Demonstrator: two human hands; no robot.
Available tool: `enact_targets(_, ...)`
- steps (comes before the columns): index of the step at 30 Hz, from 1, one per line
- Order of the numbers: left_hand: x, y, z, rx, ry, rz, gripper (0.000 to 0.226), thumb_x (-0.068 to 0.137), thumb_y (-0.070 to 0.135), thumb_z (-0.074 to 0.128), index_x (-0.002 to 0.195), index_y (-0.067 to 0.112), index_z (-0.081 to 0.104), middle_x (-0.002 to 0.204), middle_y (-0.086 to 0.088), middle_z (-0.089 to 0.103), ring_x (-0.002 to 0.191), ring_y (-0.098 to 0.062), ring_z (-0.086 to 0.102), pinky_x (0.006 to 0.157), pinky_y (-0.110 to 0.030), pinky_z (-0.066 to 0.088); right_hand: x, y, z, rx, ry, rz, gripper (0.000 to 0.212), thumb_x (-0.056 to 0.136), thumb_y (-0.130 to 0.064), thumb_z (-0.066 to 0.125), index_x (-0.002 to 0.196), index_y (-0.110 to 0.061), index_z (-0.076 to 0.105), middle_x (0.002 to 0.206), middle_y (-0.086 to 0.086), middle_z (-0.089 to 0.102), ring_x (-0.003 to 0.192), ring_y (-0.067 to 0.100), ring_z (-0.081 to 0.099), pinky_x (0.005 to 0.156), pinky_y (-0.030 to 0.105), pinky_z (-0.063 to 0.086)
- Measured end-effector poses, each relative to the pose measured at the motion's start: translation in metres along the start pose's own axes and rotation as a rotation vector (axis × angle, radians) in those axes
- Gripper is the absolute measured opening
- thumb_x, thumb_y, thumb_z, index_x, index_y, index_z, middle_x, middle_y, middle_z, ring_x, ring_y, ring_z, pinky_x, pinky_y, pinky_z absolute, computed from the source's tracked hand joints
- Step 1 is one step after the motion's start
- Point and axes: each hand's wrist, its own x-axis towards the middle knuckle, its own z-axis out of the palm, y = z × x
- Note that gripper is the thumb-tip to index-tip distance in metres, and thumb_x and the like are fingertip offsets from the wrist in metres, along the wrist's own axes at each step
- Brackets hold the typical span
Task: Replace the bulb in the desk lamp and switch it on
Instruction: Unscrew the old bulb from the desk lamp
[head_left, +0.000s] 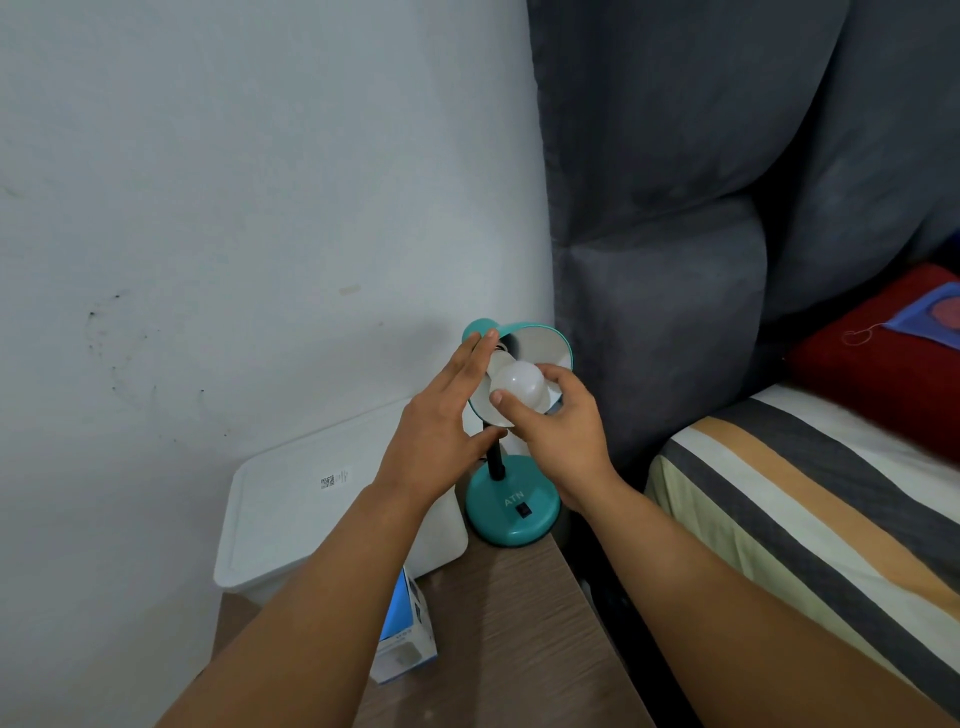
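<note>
The person works at a small teal metal desk lamp (511, 499) that stands on the far corner of a brown wooden bedside table (509, 623), close to the table's right edge and beside a bed with a striped sheet (810, 499). The right hand (558, 431) grips the round white frosted bulb (519, 387) with curled fingers and thumb; the bulb sits in the mouth of the teal cone-shaped shade (545, 348), at the socket. The left hand (441, 426) has its fingers straight and rests flat against the left side of the shade, with the thumb under the rim, so it steadies the shade.

From one picture it cannot be told if the bulb goes in or comes out. In both cases several things can go wrong. If the bulb enters the socket at an angle, the thread can jam, and more force will only make it worse. If the right hand squeezes too hard, the bulb shell can crack. The left hand only presses and does not close round the shade, so a strong twist can turn the flexible black neck (496, 457) or tip the whole lamp toward the table edge. The black rocker switch (523, 511) on the base is also a risk: its position is not readable, and a live socket is dangerous for fingers.

A white lidded plastic box (311, 514) and a small blue and white carton (405, 634) stand on the left.
</note>
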Motion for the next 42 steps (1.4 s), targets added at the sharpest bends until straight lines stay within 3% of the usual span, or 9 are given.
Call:
enact_targets(4,-0.0010,-0.0012,-0.0014,0.016,-0.006,-0.003,0.106,0.080,0.027,0.084,0.156,0.046,0.012,0.165,0.015,0.025,0.148,-0.009,0.033,0.115,-0.038,0.042,0.0010,-0.0001,0.0018,0.064,-0.030,-0.010,0.053,0.073,-0.030,0.085,0.119,-0.041,0.060,0.117,-0.013,0.060,0.111,0.018,0.061,0.085,0.043,0.061)
enact_targets(9,-0.0010,0.0012,-0.0017,0.008,-0.015,-0.007,0.103,0.082,0.025,0.082,0.157,0.044,0.015,0.164,0.016,0.024,0.147,-0.010,0.035,0.110,-0.041,0.046,-0.0032,0.0001,0.0005,-0.017,-0.004,0.005,0.080,0.063,-0.048,0.089,0.131,-0.030,0.052,0.120,-0.007,0.061,0.111,0.014,0.062,0.091,0.033,0.057)
enact_targets(14,-0.0012,0.0008,-0.0016,0.004,0.002,-0.004,0.105,0.081,0.026,0.084,0.155,0.046,0.014,0.164,0.015,0.025,0.147,-0.007,0.034,0.114,-0.038,0.042,-0.0023,-0.0034,0.0008,-0.069,0.040,-0.003,0.059,0.071,-0.048,0.085,0.120,-0.027,0.060,0.110,-0.008,0.065,0.102,0.014,0.065,0.084,0.032,0.058)
enact_targets(19,-0.0024,0.0012,-0.0030,0.015,-0.003,-0.001,0.107,0.080,0.024,0.084,0.154,0.049,0.012,0.164,0.015,0.026,0.147,-0.009,0.035,0.115,-0.035,0.041,-0.0017,-0.0011,0.0001,-0.014,0.002,-0.043,0.055,0.071,-0.025,0.087,0.116,-0.038,0.058,0.111,-0.014,0.060,0.106,0.014,0.062,0.085,0.036,0.060)
enact_targets(24,-0.0023,0.0013,-0.0021,0.013,-0.006,0.005,0.105,0.081,0.024,0.084,0.156,0.045,0.013,0.164,0.016,0.024,0.147,-0.007,0.034,0.114,-0.035,0.042,-0.0024,-0.0005,0.0005,-0.038,0.024,0.011,0.070,0.068,-0.047,0.086,0.129,-0.030,0.056,0.116,-0.010,0.063,0.106,0.010,0.063,0.089,0.031,0.057)
enact_targets(28,-0.0019,0.0027,-0.0010,0.031,0.002,0.008,0.106,0.080,0.024,0.083,0.156,0.045,0.012,0.164,0.013,0.025,0.147,-0.010,0.036,0.112,-0.038,0.044,0.0015,-0.0035,0.0009,-0.052,0.048,0.062,0.059,0.063,-0.067,0.078,0.102,-0.023,0.071,0.093,-0.007,0.073,0.087,0.012,0.072,0.081,0.039,0.062)
enact_targets(36,-0.0033,0.0023,-0.0016,0.024,0.010,-0.003,0.104,0.081,0.027,0.082,0.155,0.046,0.011,0.164,0.013,0.027,0.146,-0.009,0.036,0.112,-0.036,0.044,0.0021,-0.0026,0.0038,0.027,0.025,0.051,0.061,0.056,-0.048,0.086,0.111,-0.037,0.064,0.111,-0.010,0.064,0.104,0.018,0.066,0.081,0.042,0.062)
enact_targets(40,-0.0027,0.0020,-0.0019,0.030,-0.004,0.000,0.103,0.082,0.027,0.082,0.157,0.043,0.014,0.165,0.015,0.024,0.147,-0.009,0.034,0.114,-0.035,0.043,-0.0031,-0.0051,-0.0003,-0.045,0.021,0.037,0.067,0.066,-0.045,0.087,0.124,-0.031,0.059,0.112,-0.009,0.064,0.102,0.012,0.065,0.083,0.034,0.060)
enact_targets(42,-0.0020,0.0021,-0.0012,0.038,-0.009,-0.001,0.104,0.081,0.026,0.083,0.157,0.044,0.014,0.165,0.016,0.024,0.147,-0.009,0.035,0.113,-0.036,0.043,-0.0035,-0.0060,-0.0022,-0.100,0.018,0.035,0.068,0.065,-0.048,0.088,0.123,-0.024,0.061,0.109,-0.006,0.066,0.096,0.009,0.066,0.077,0.024,0.057)
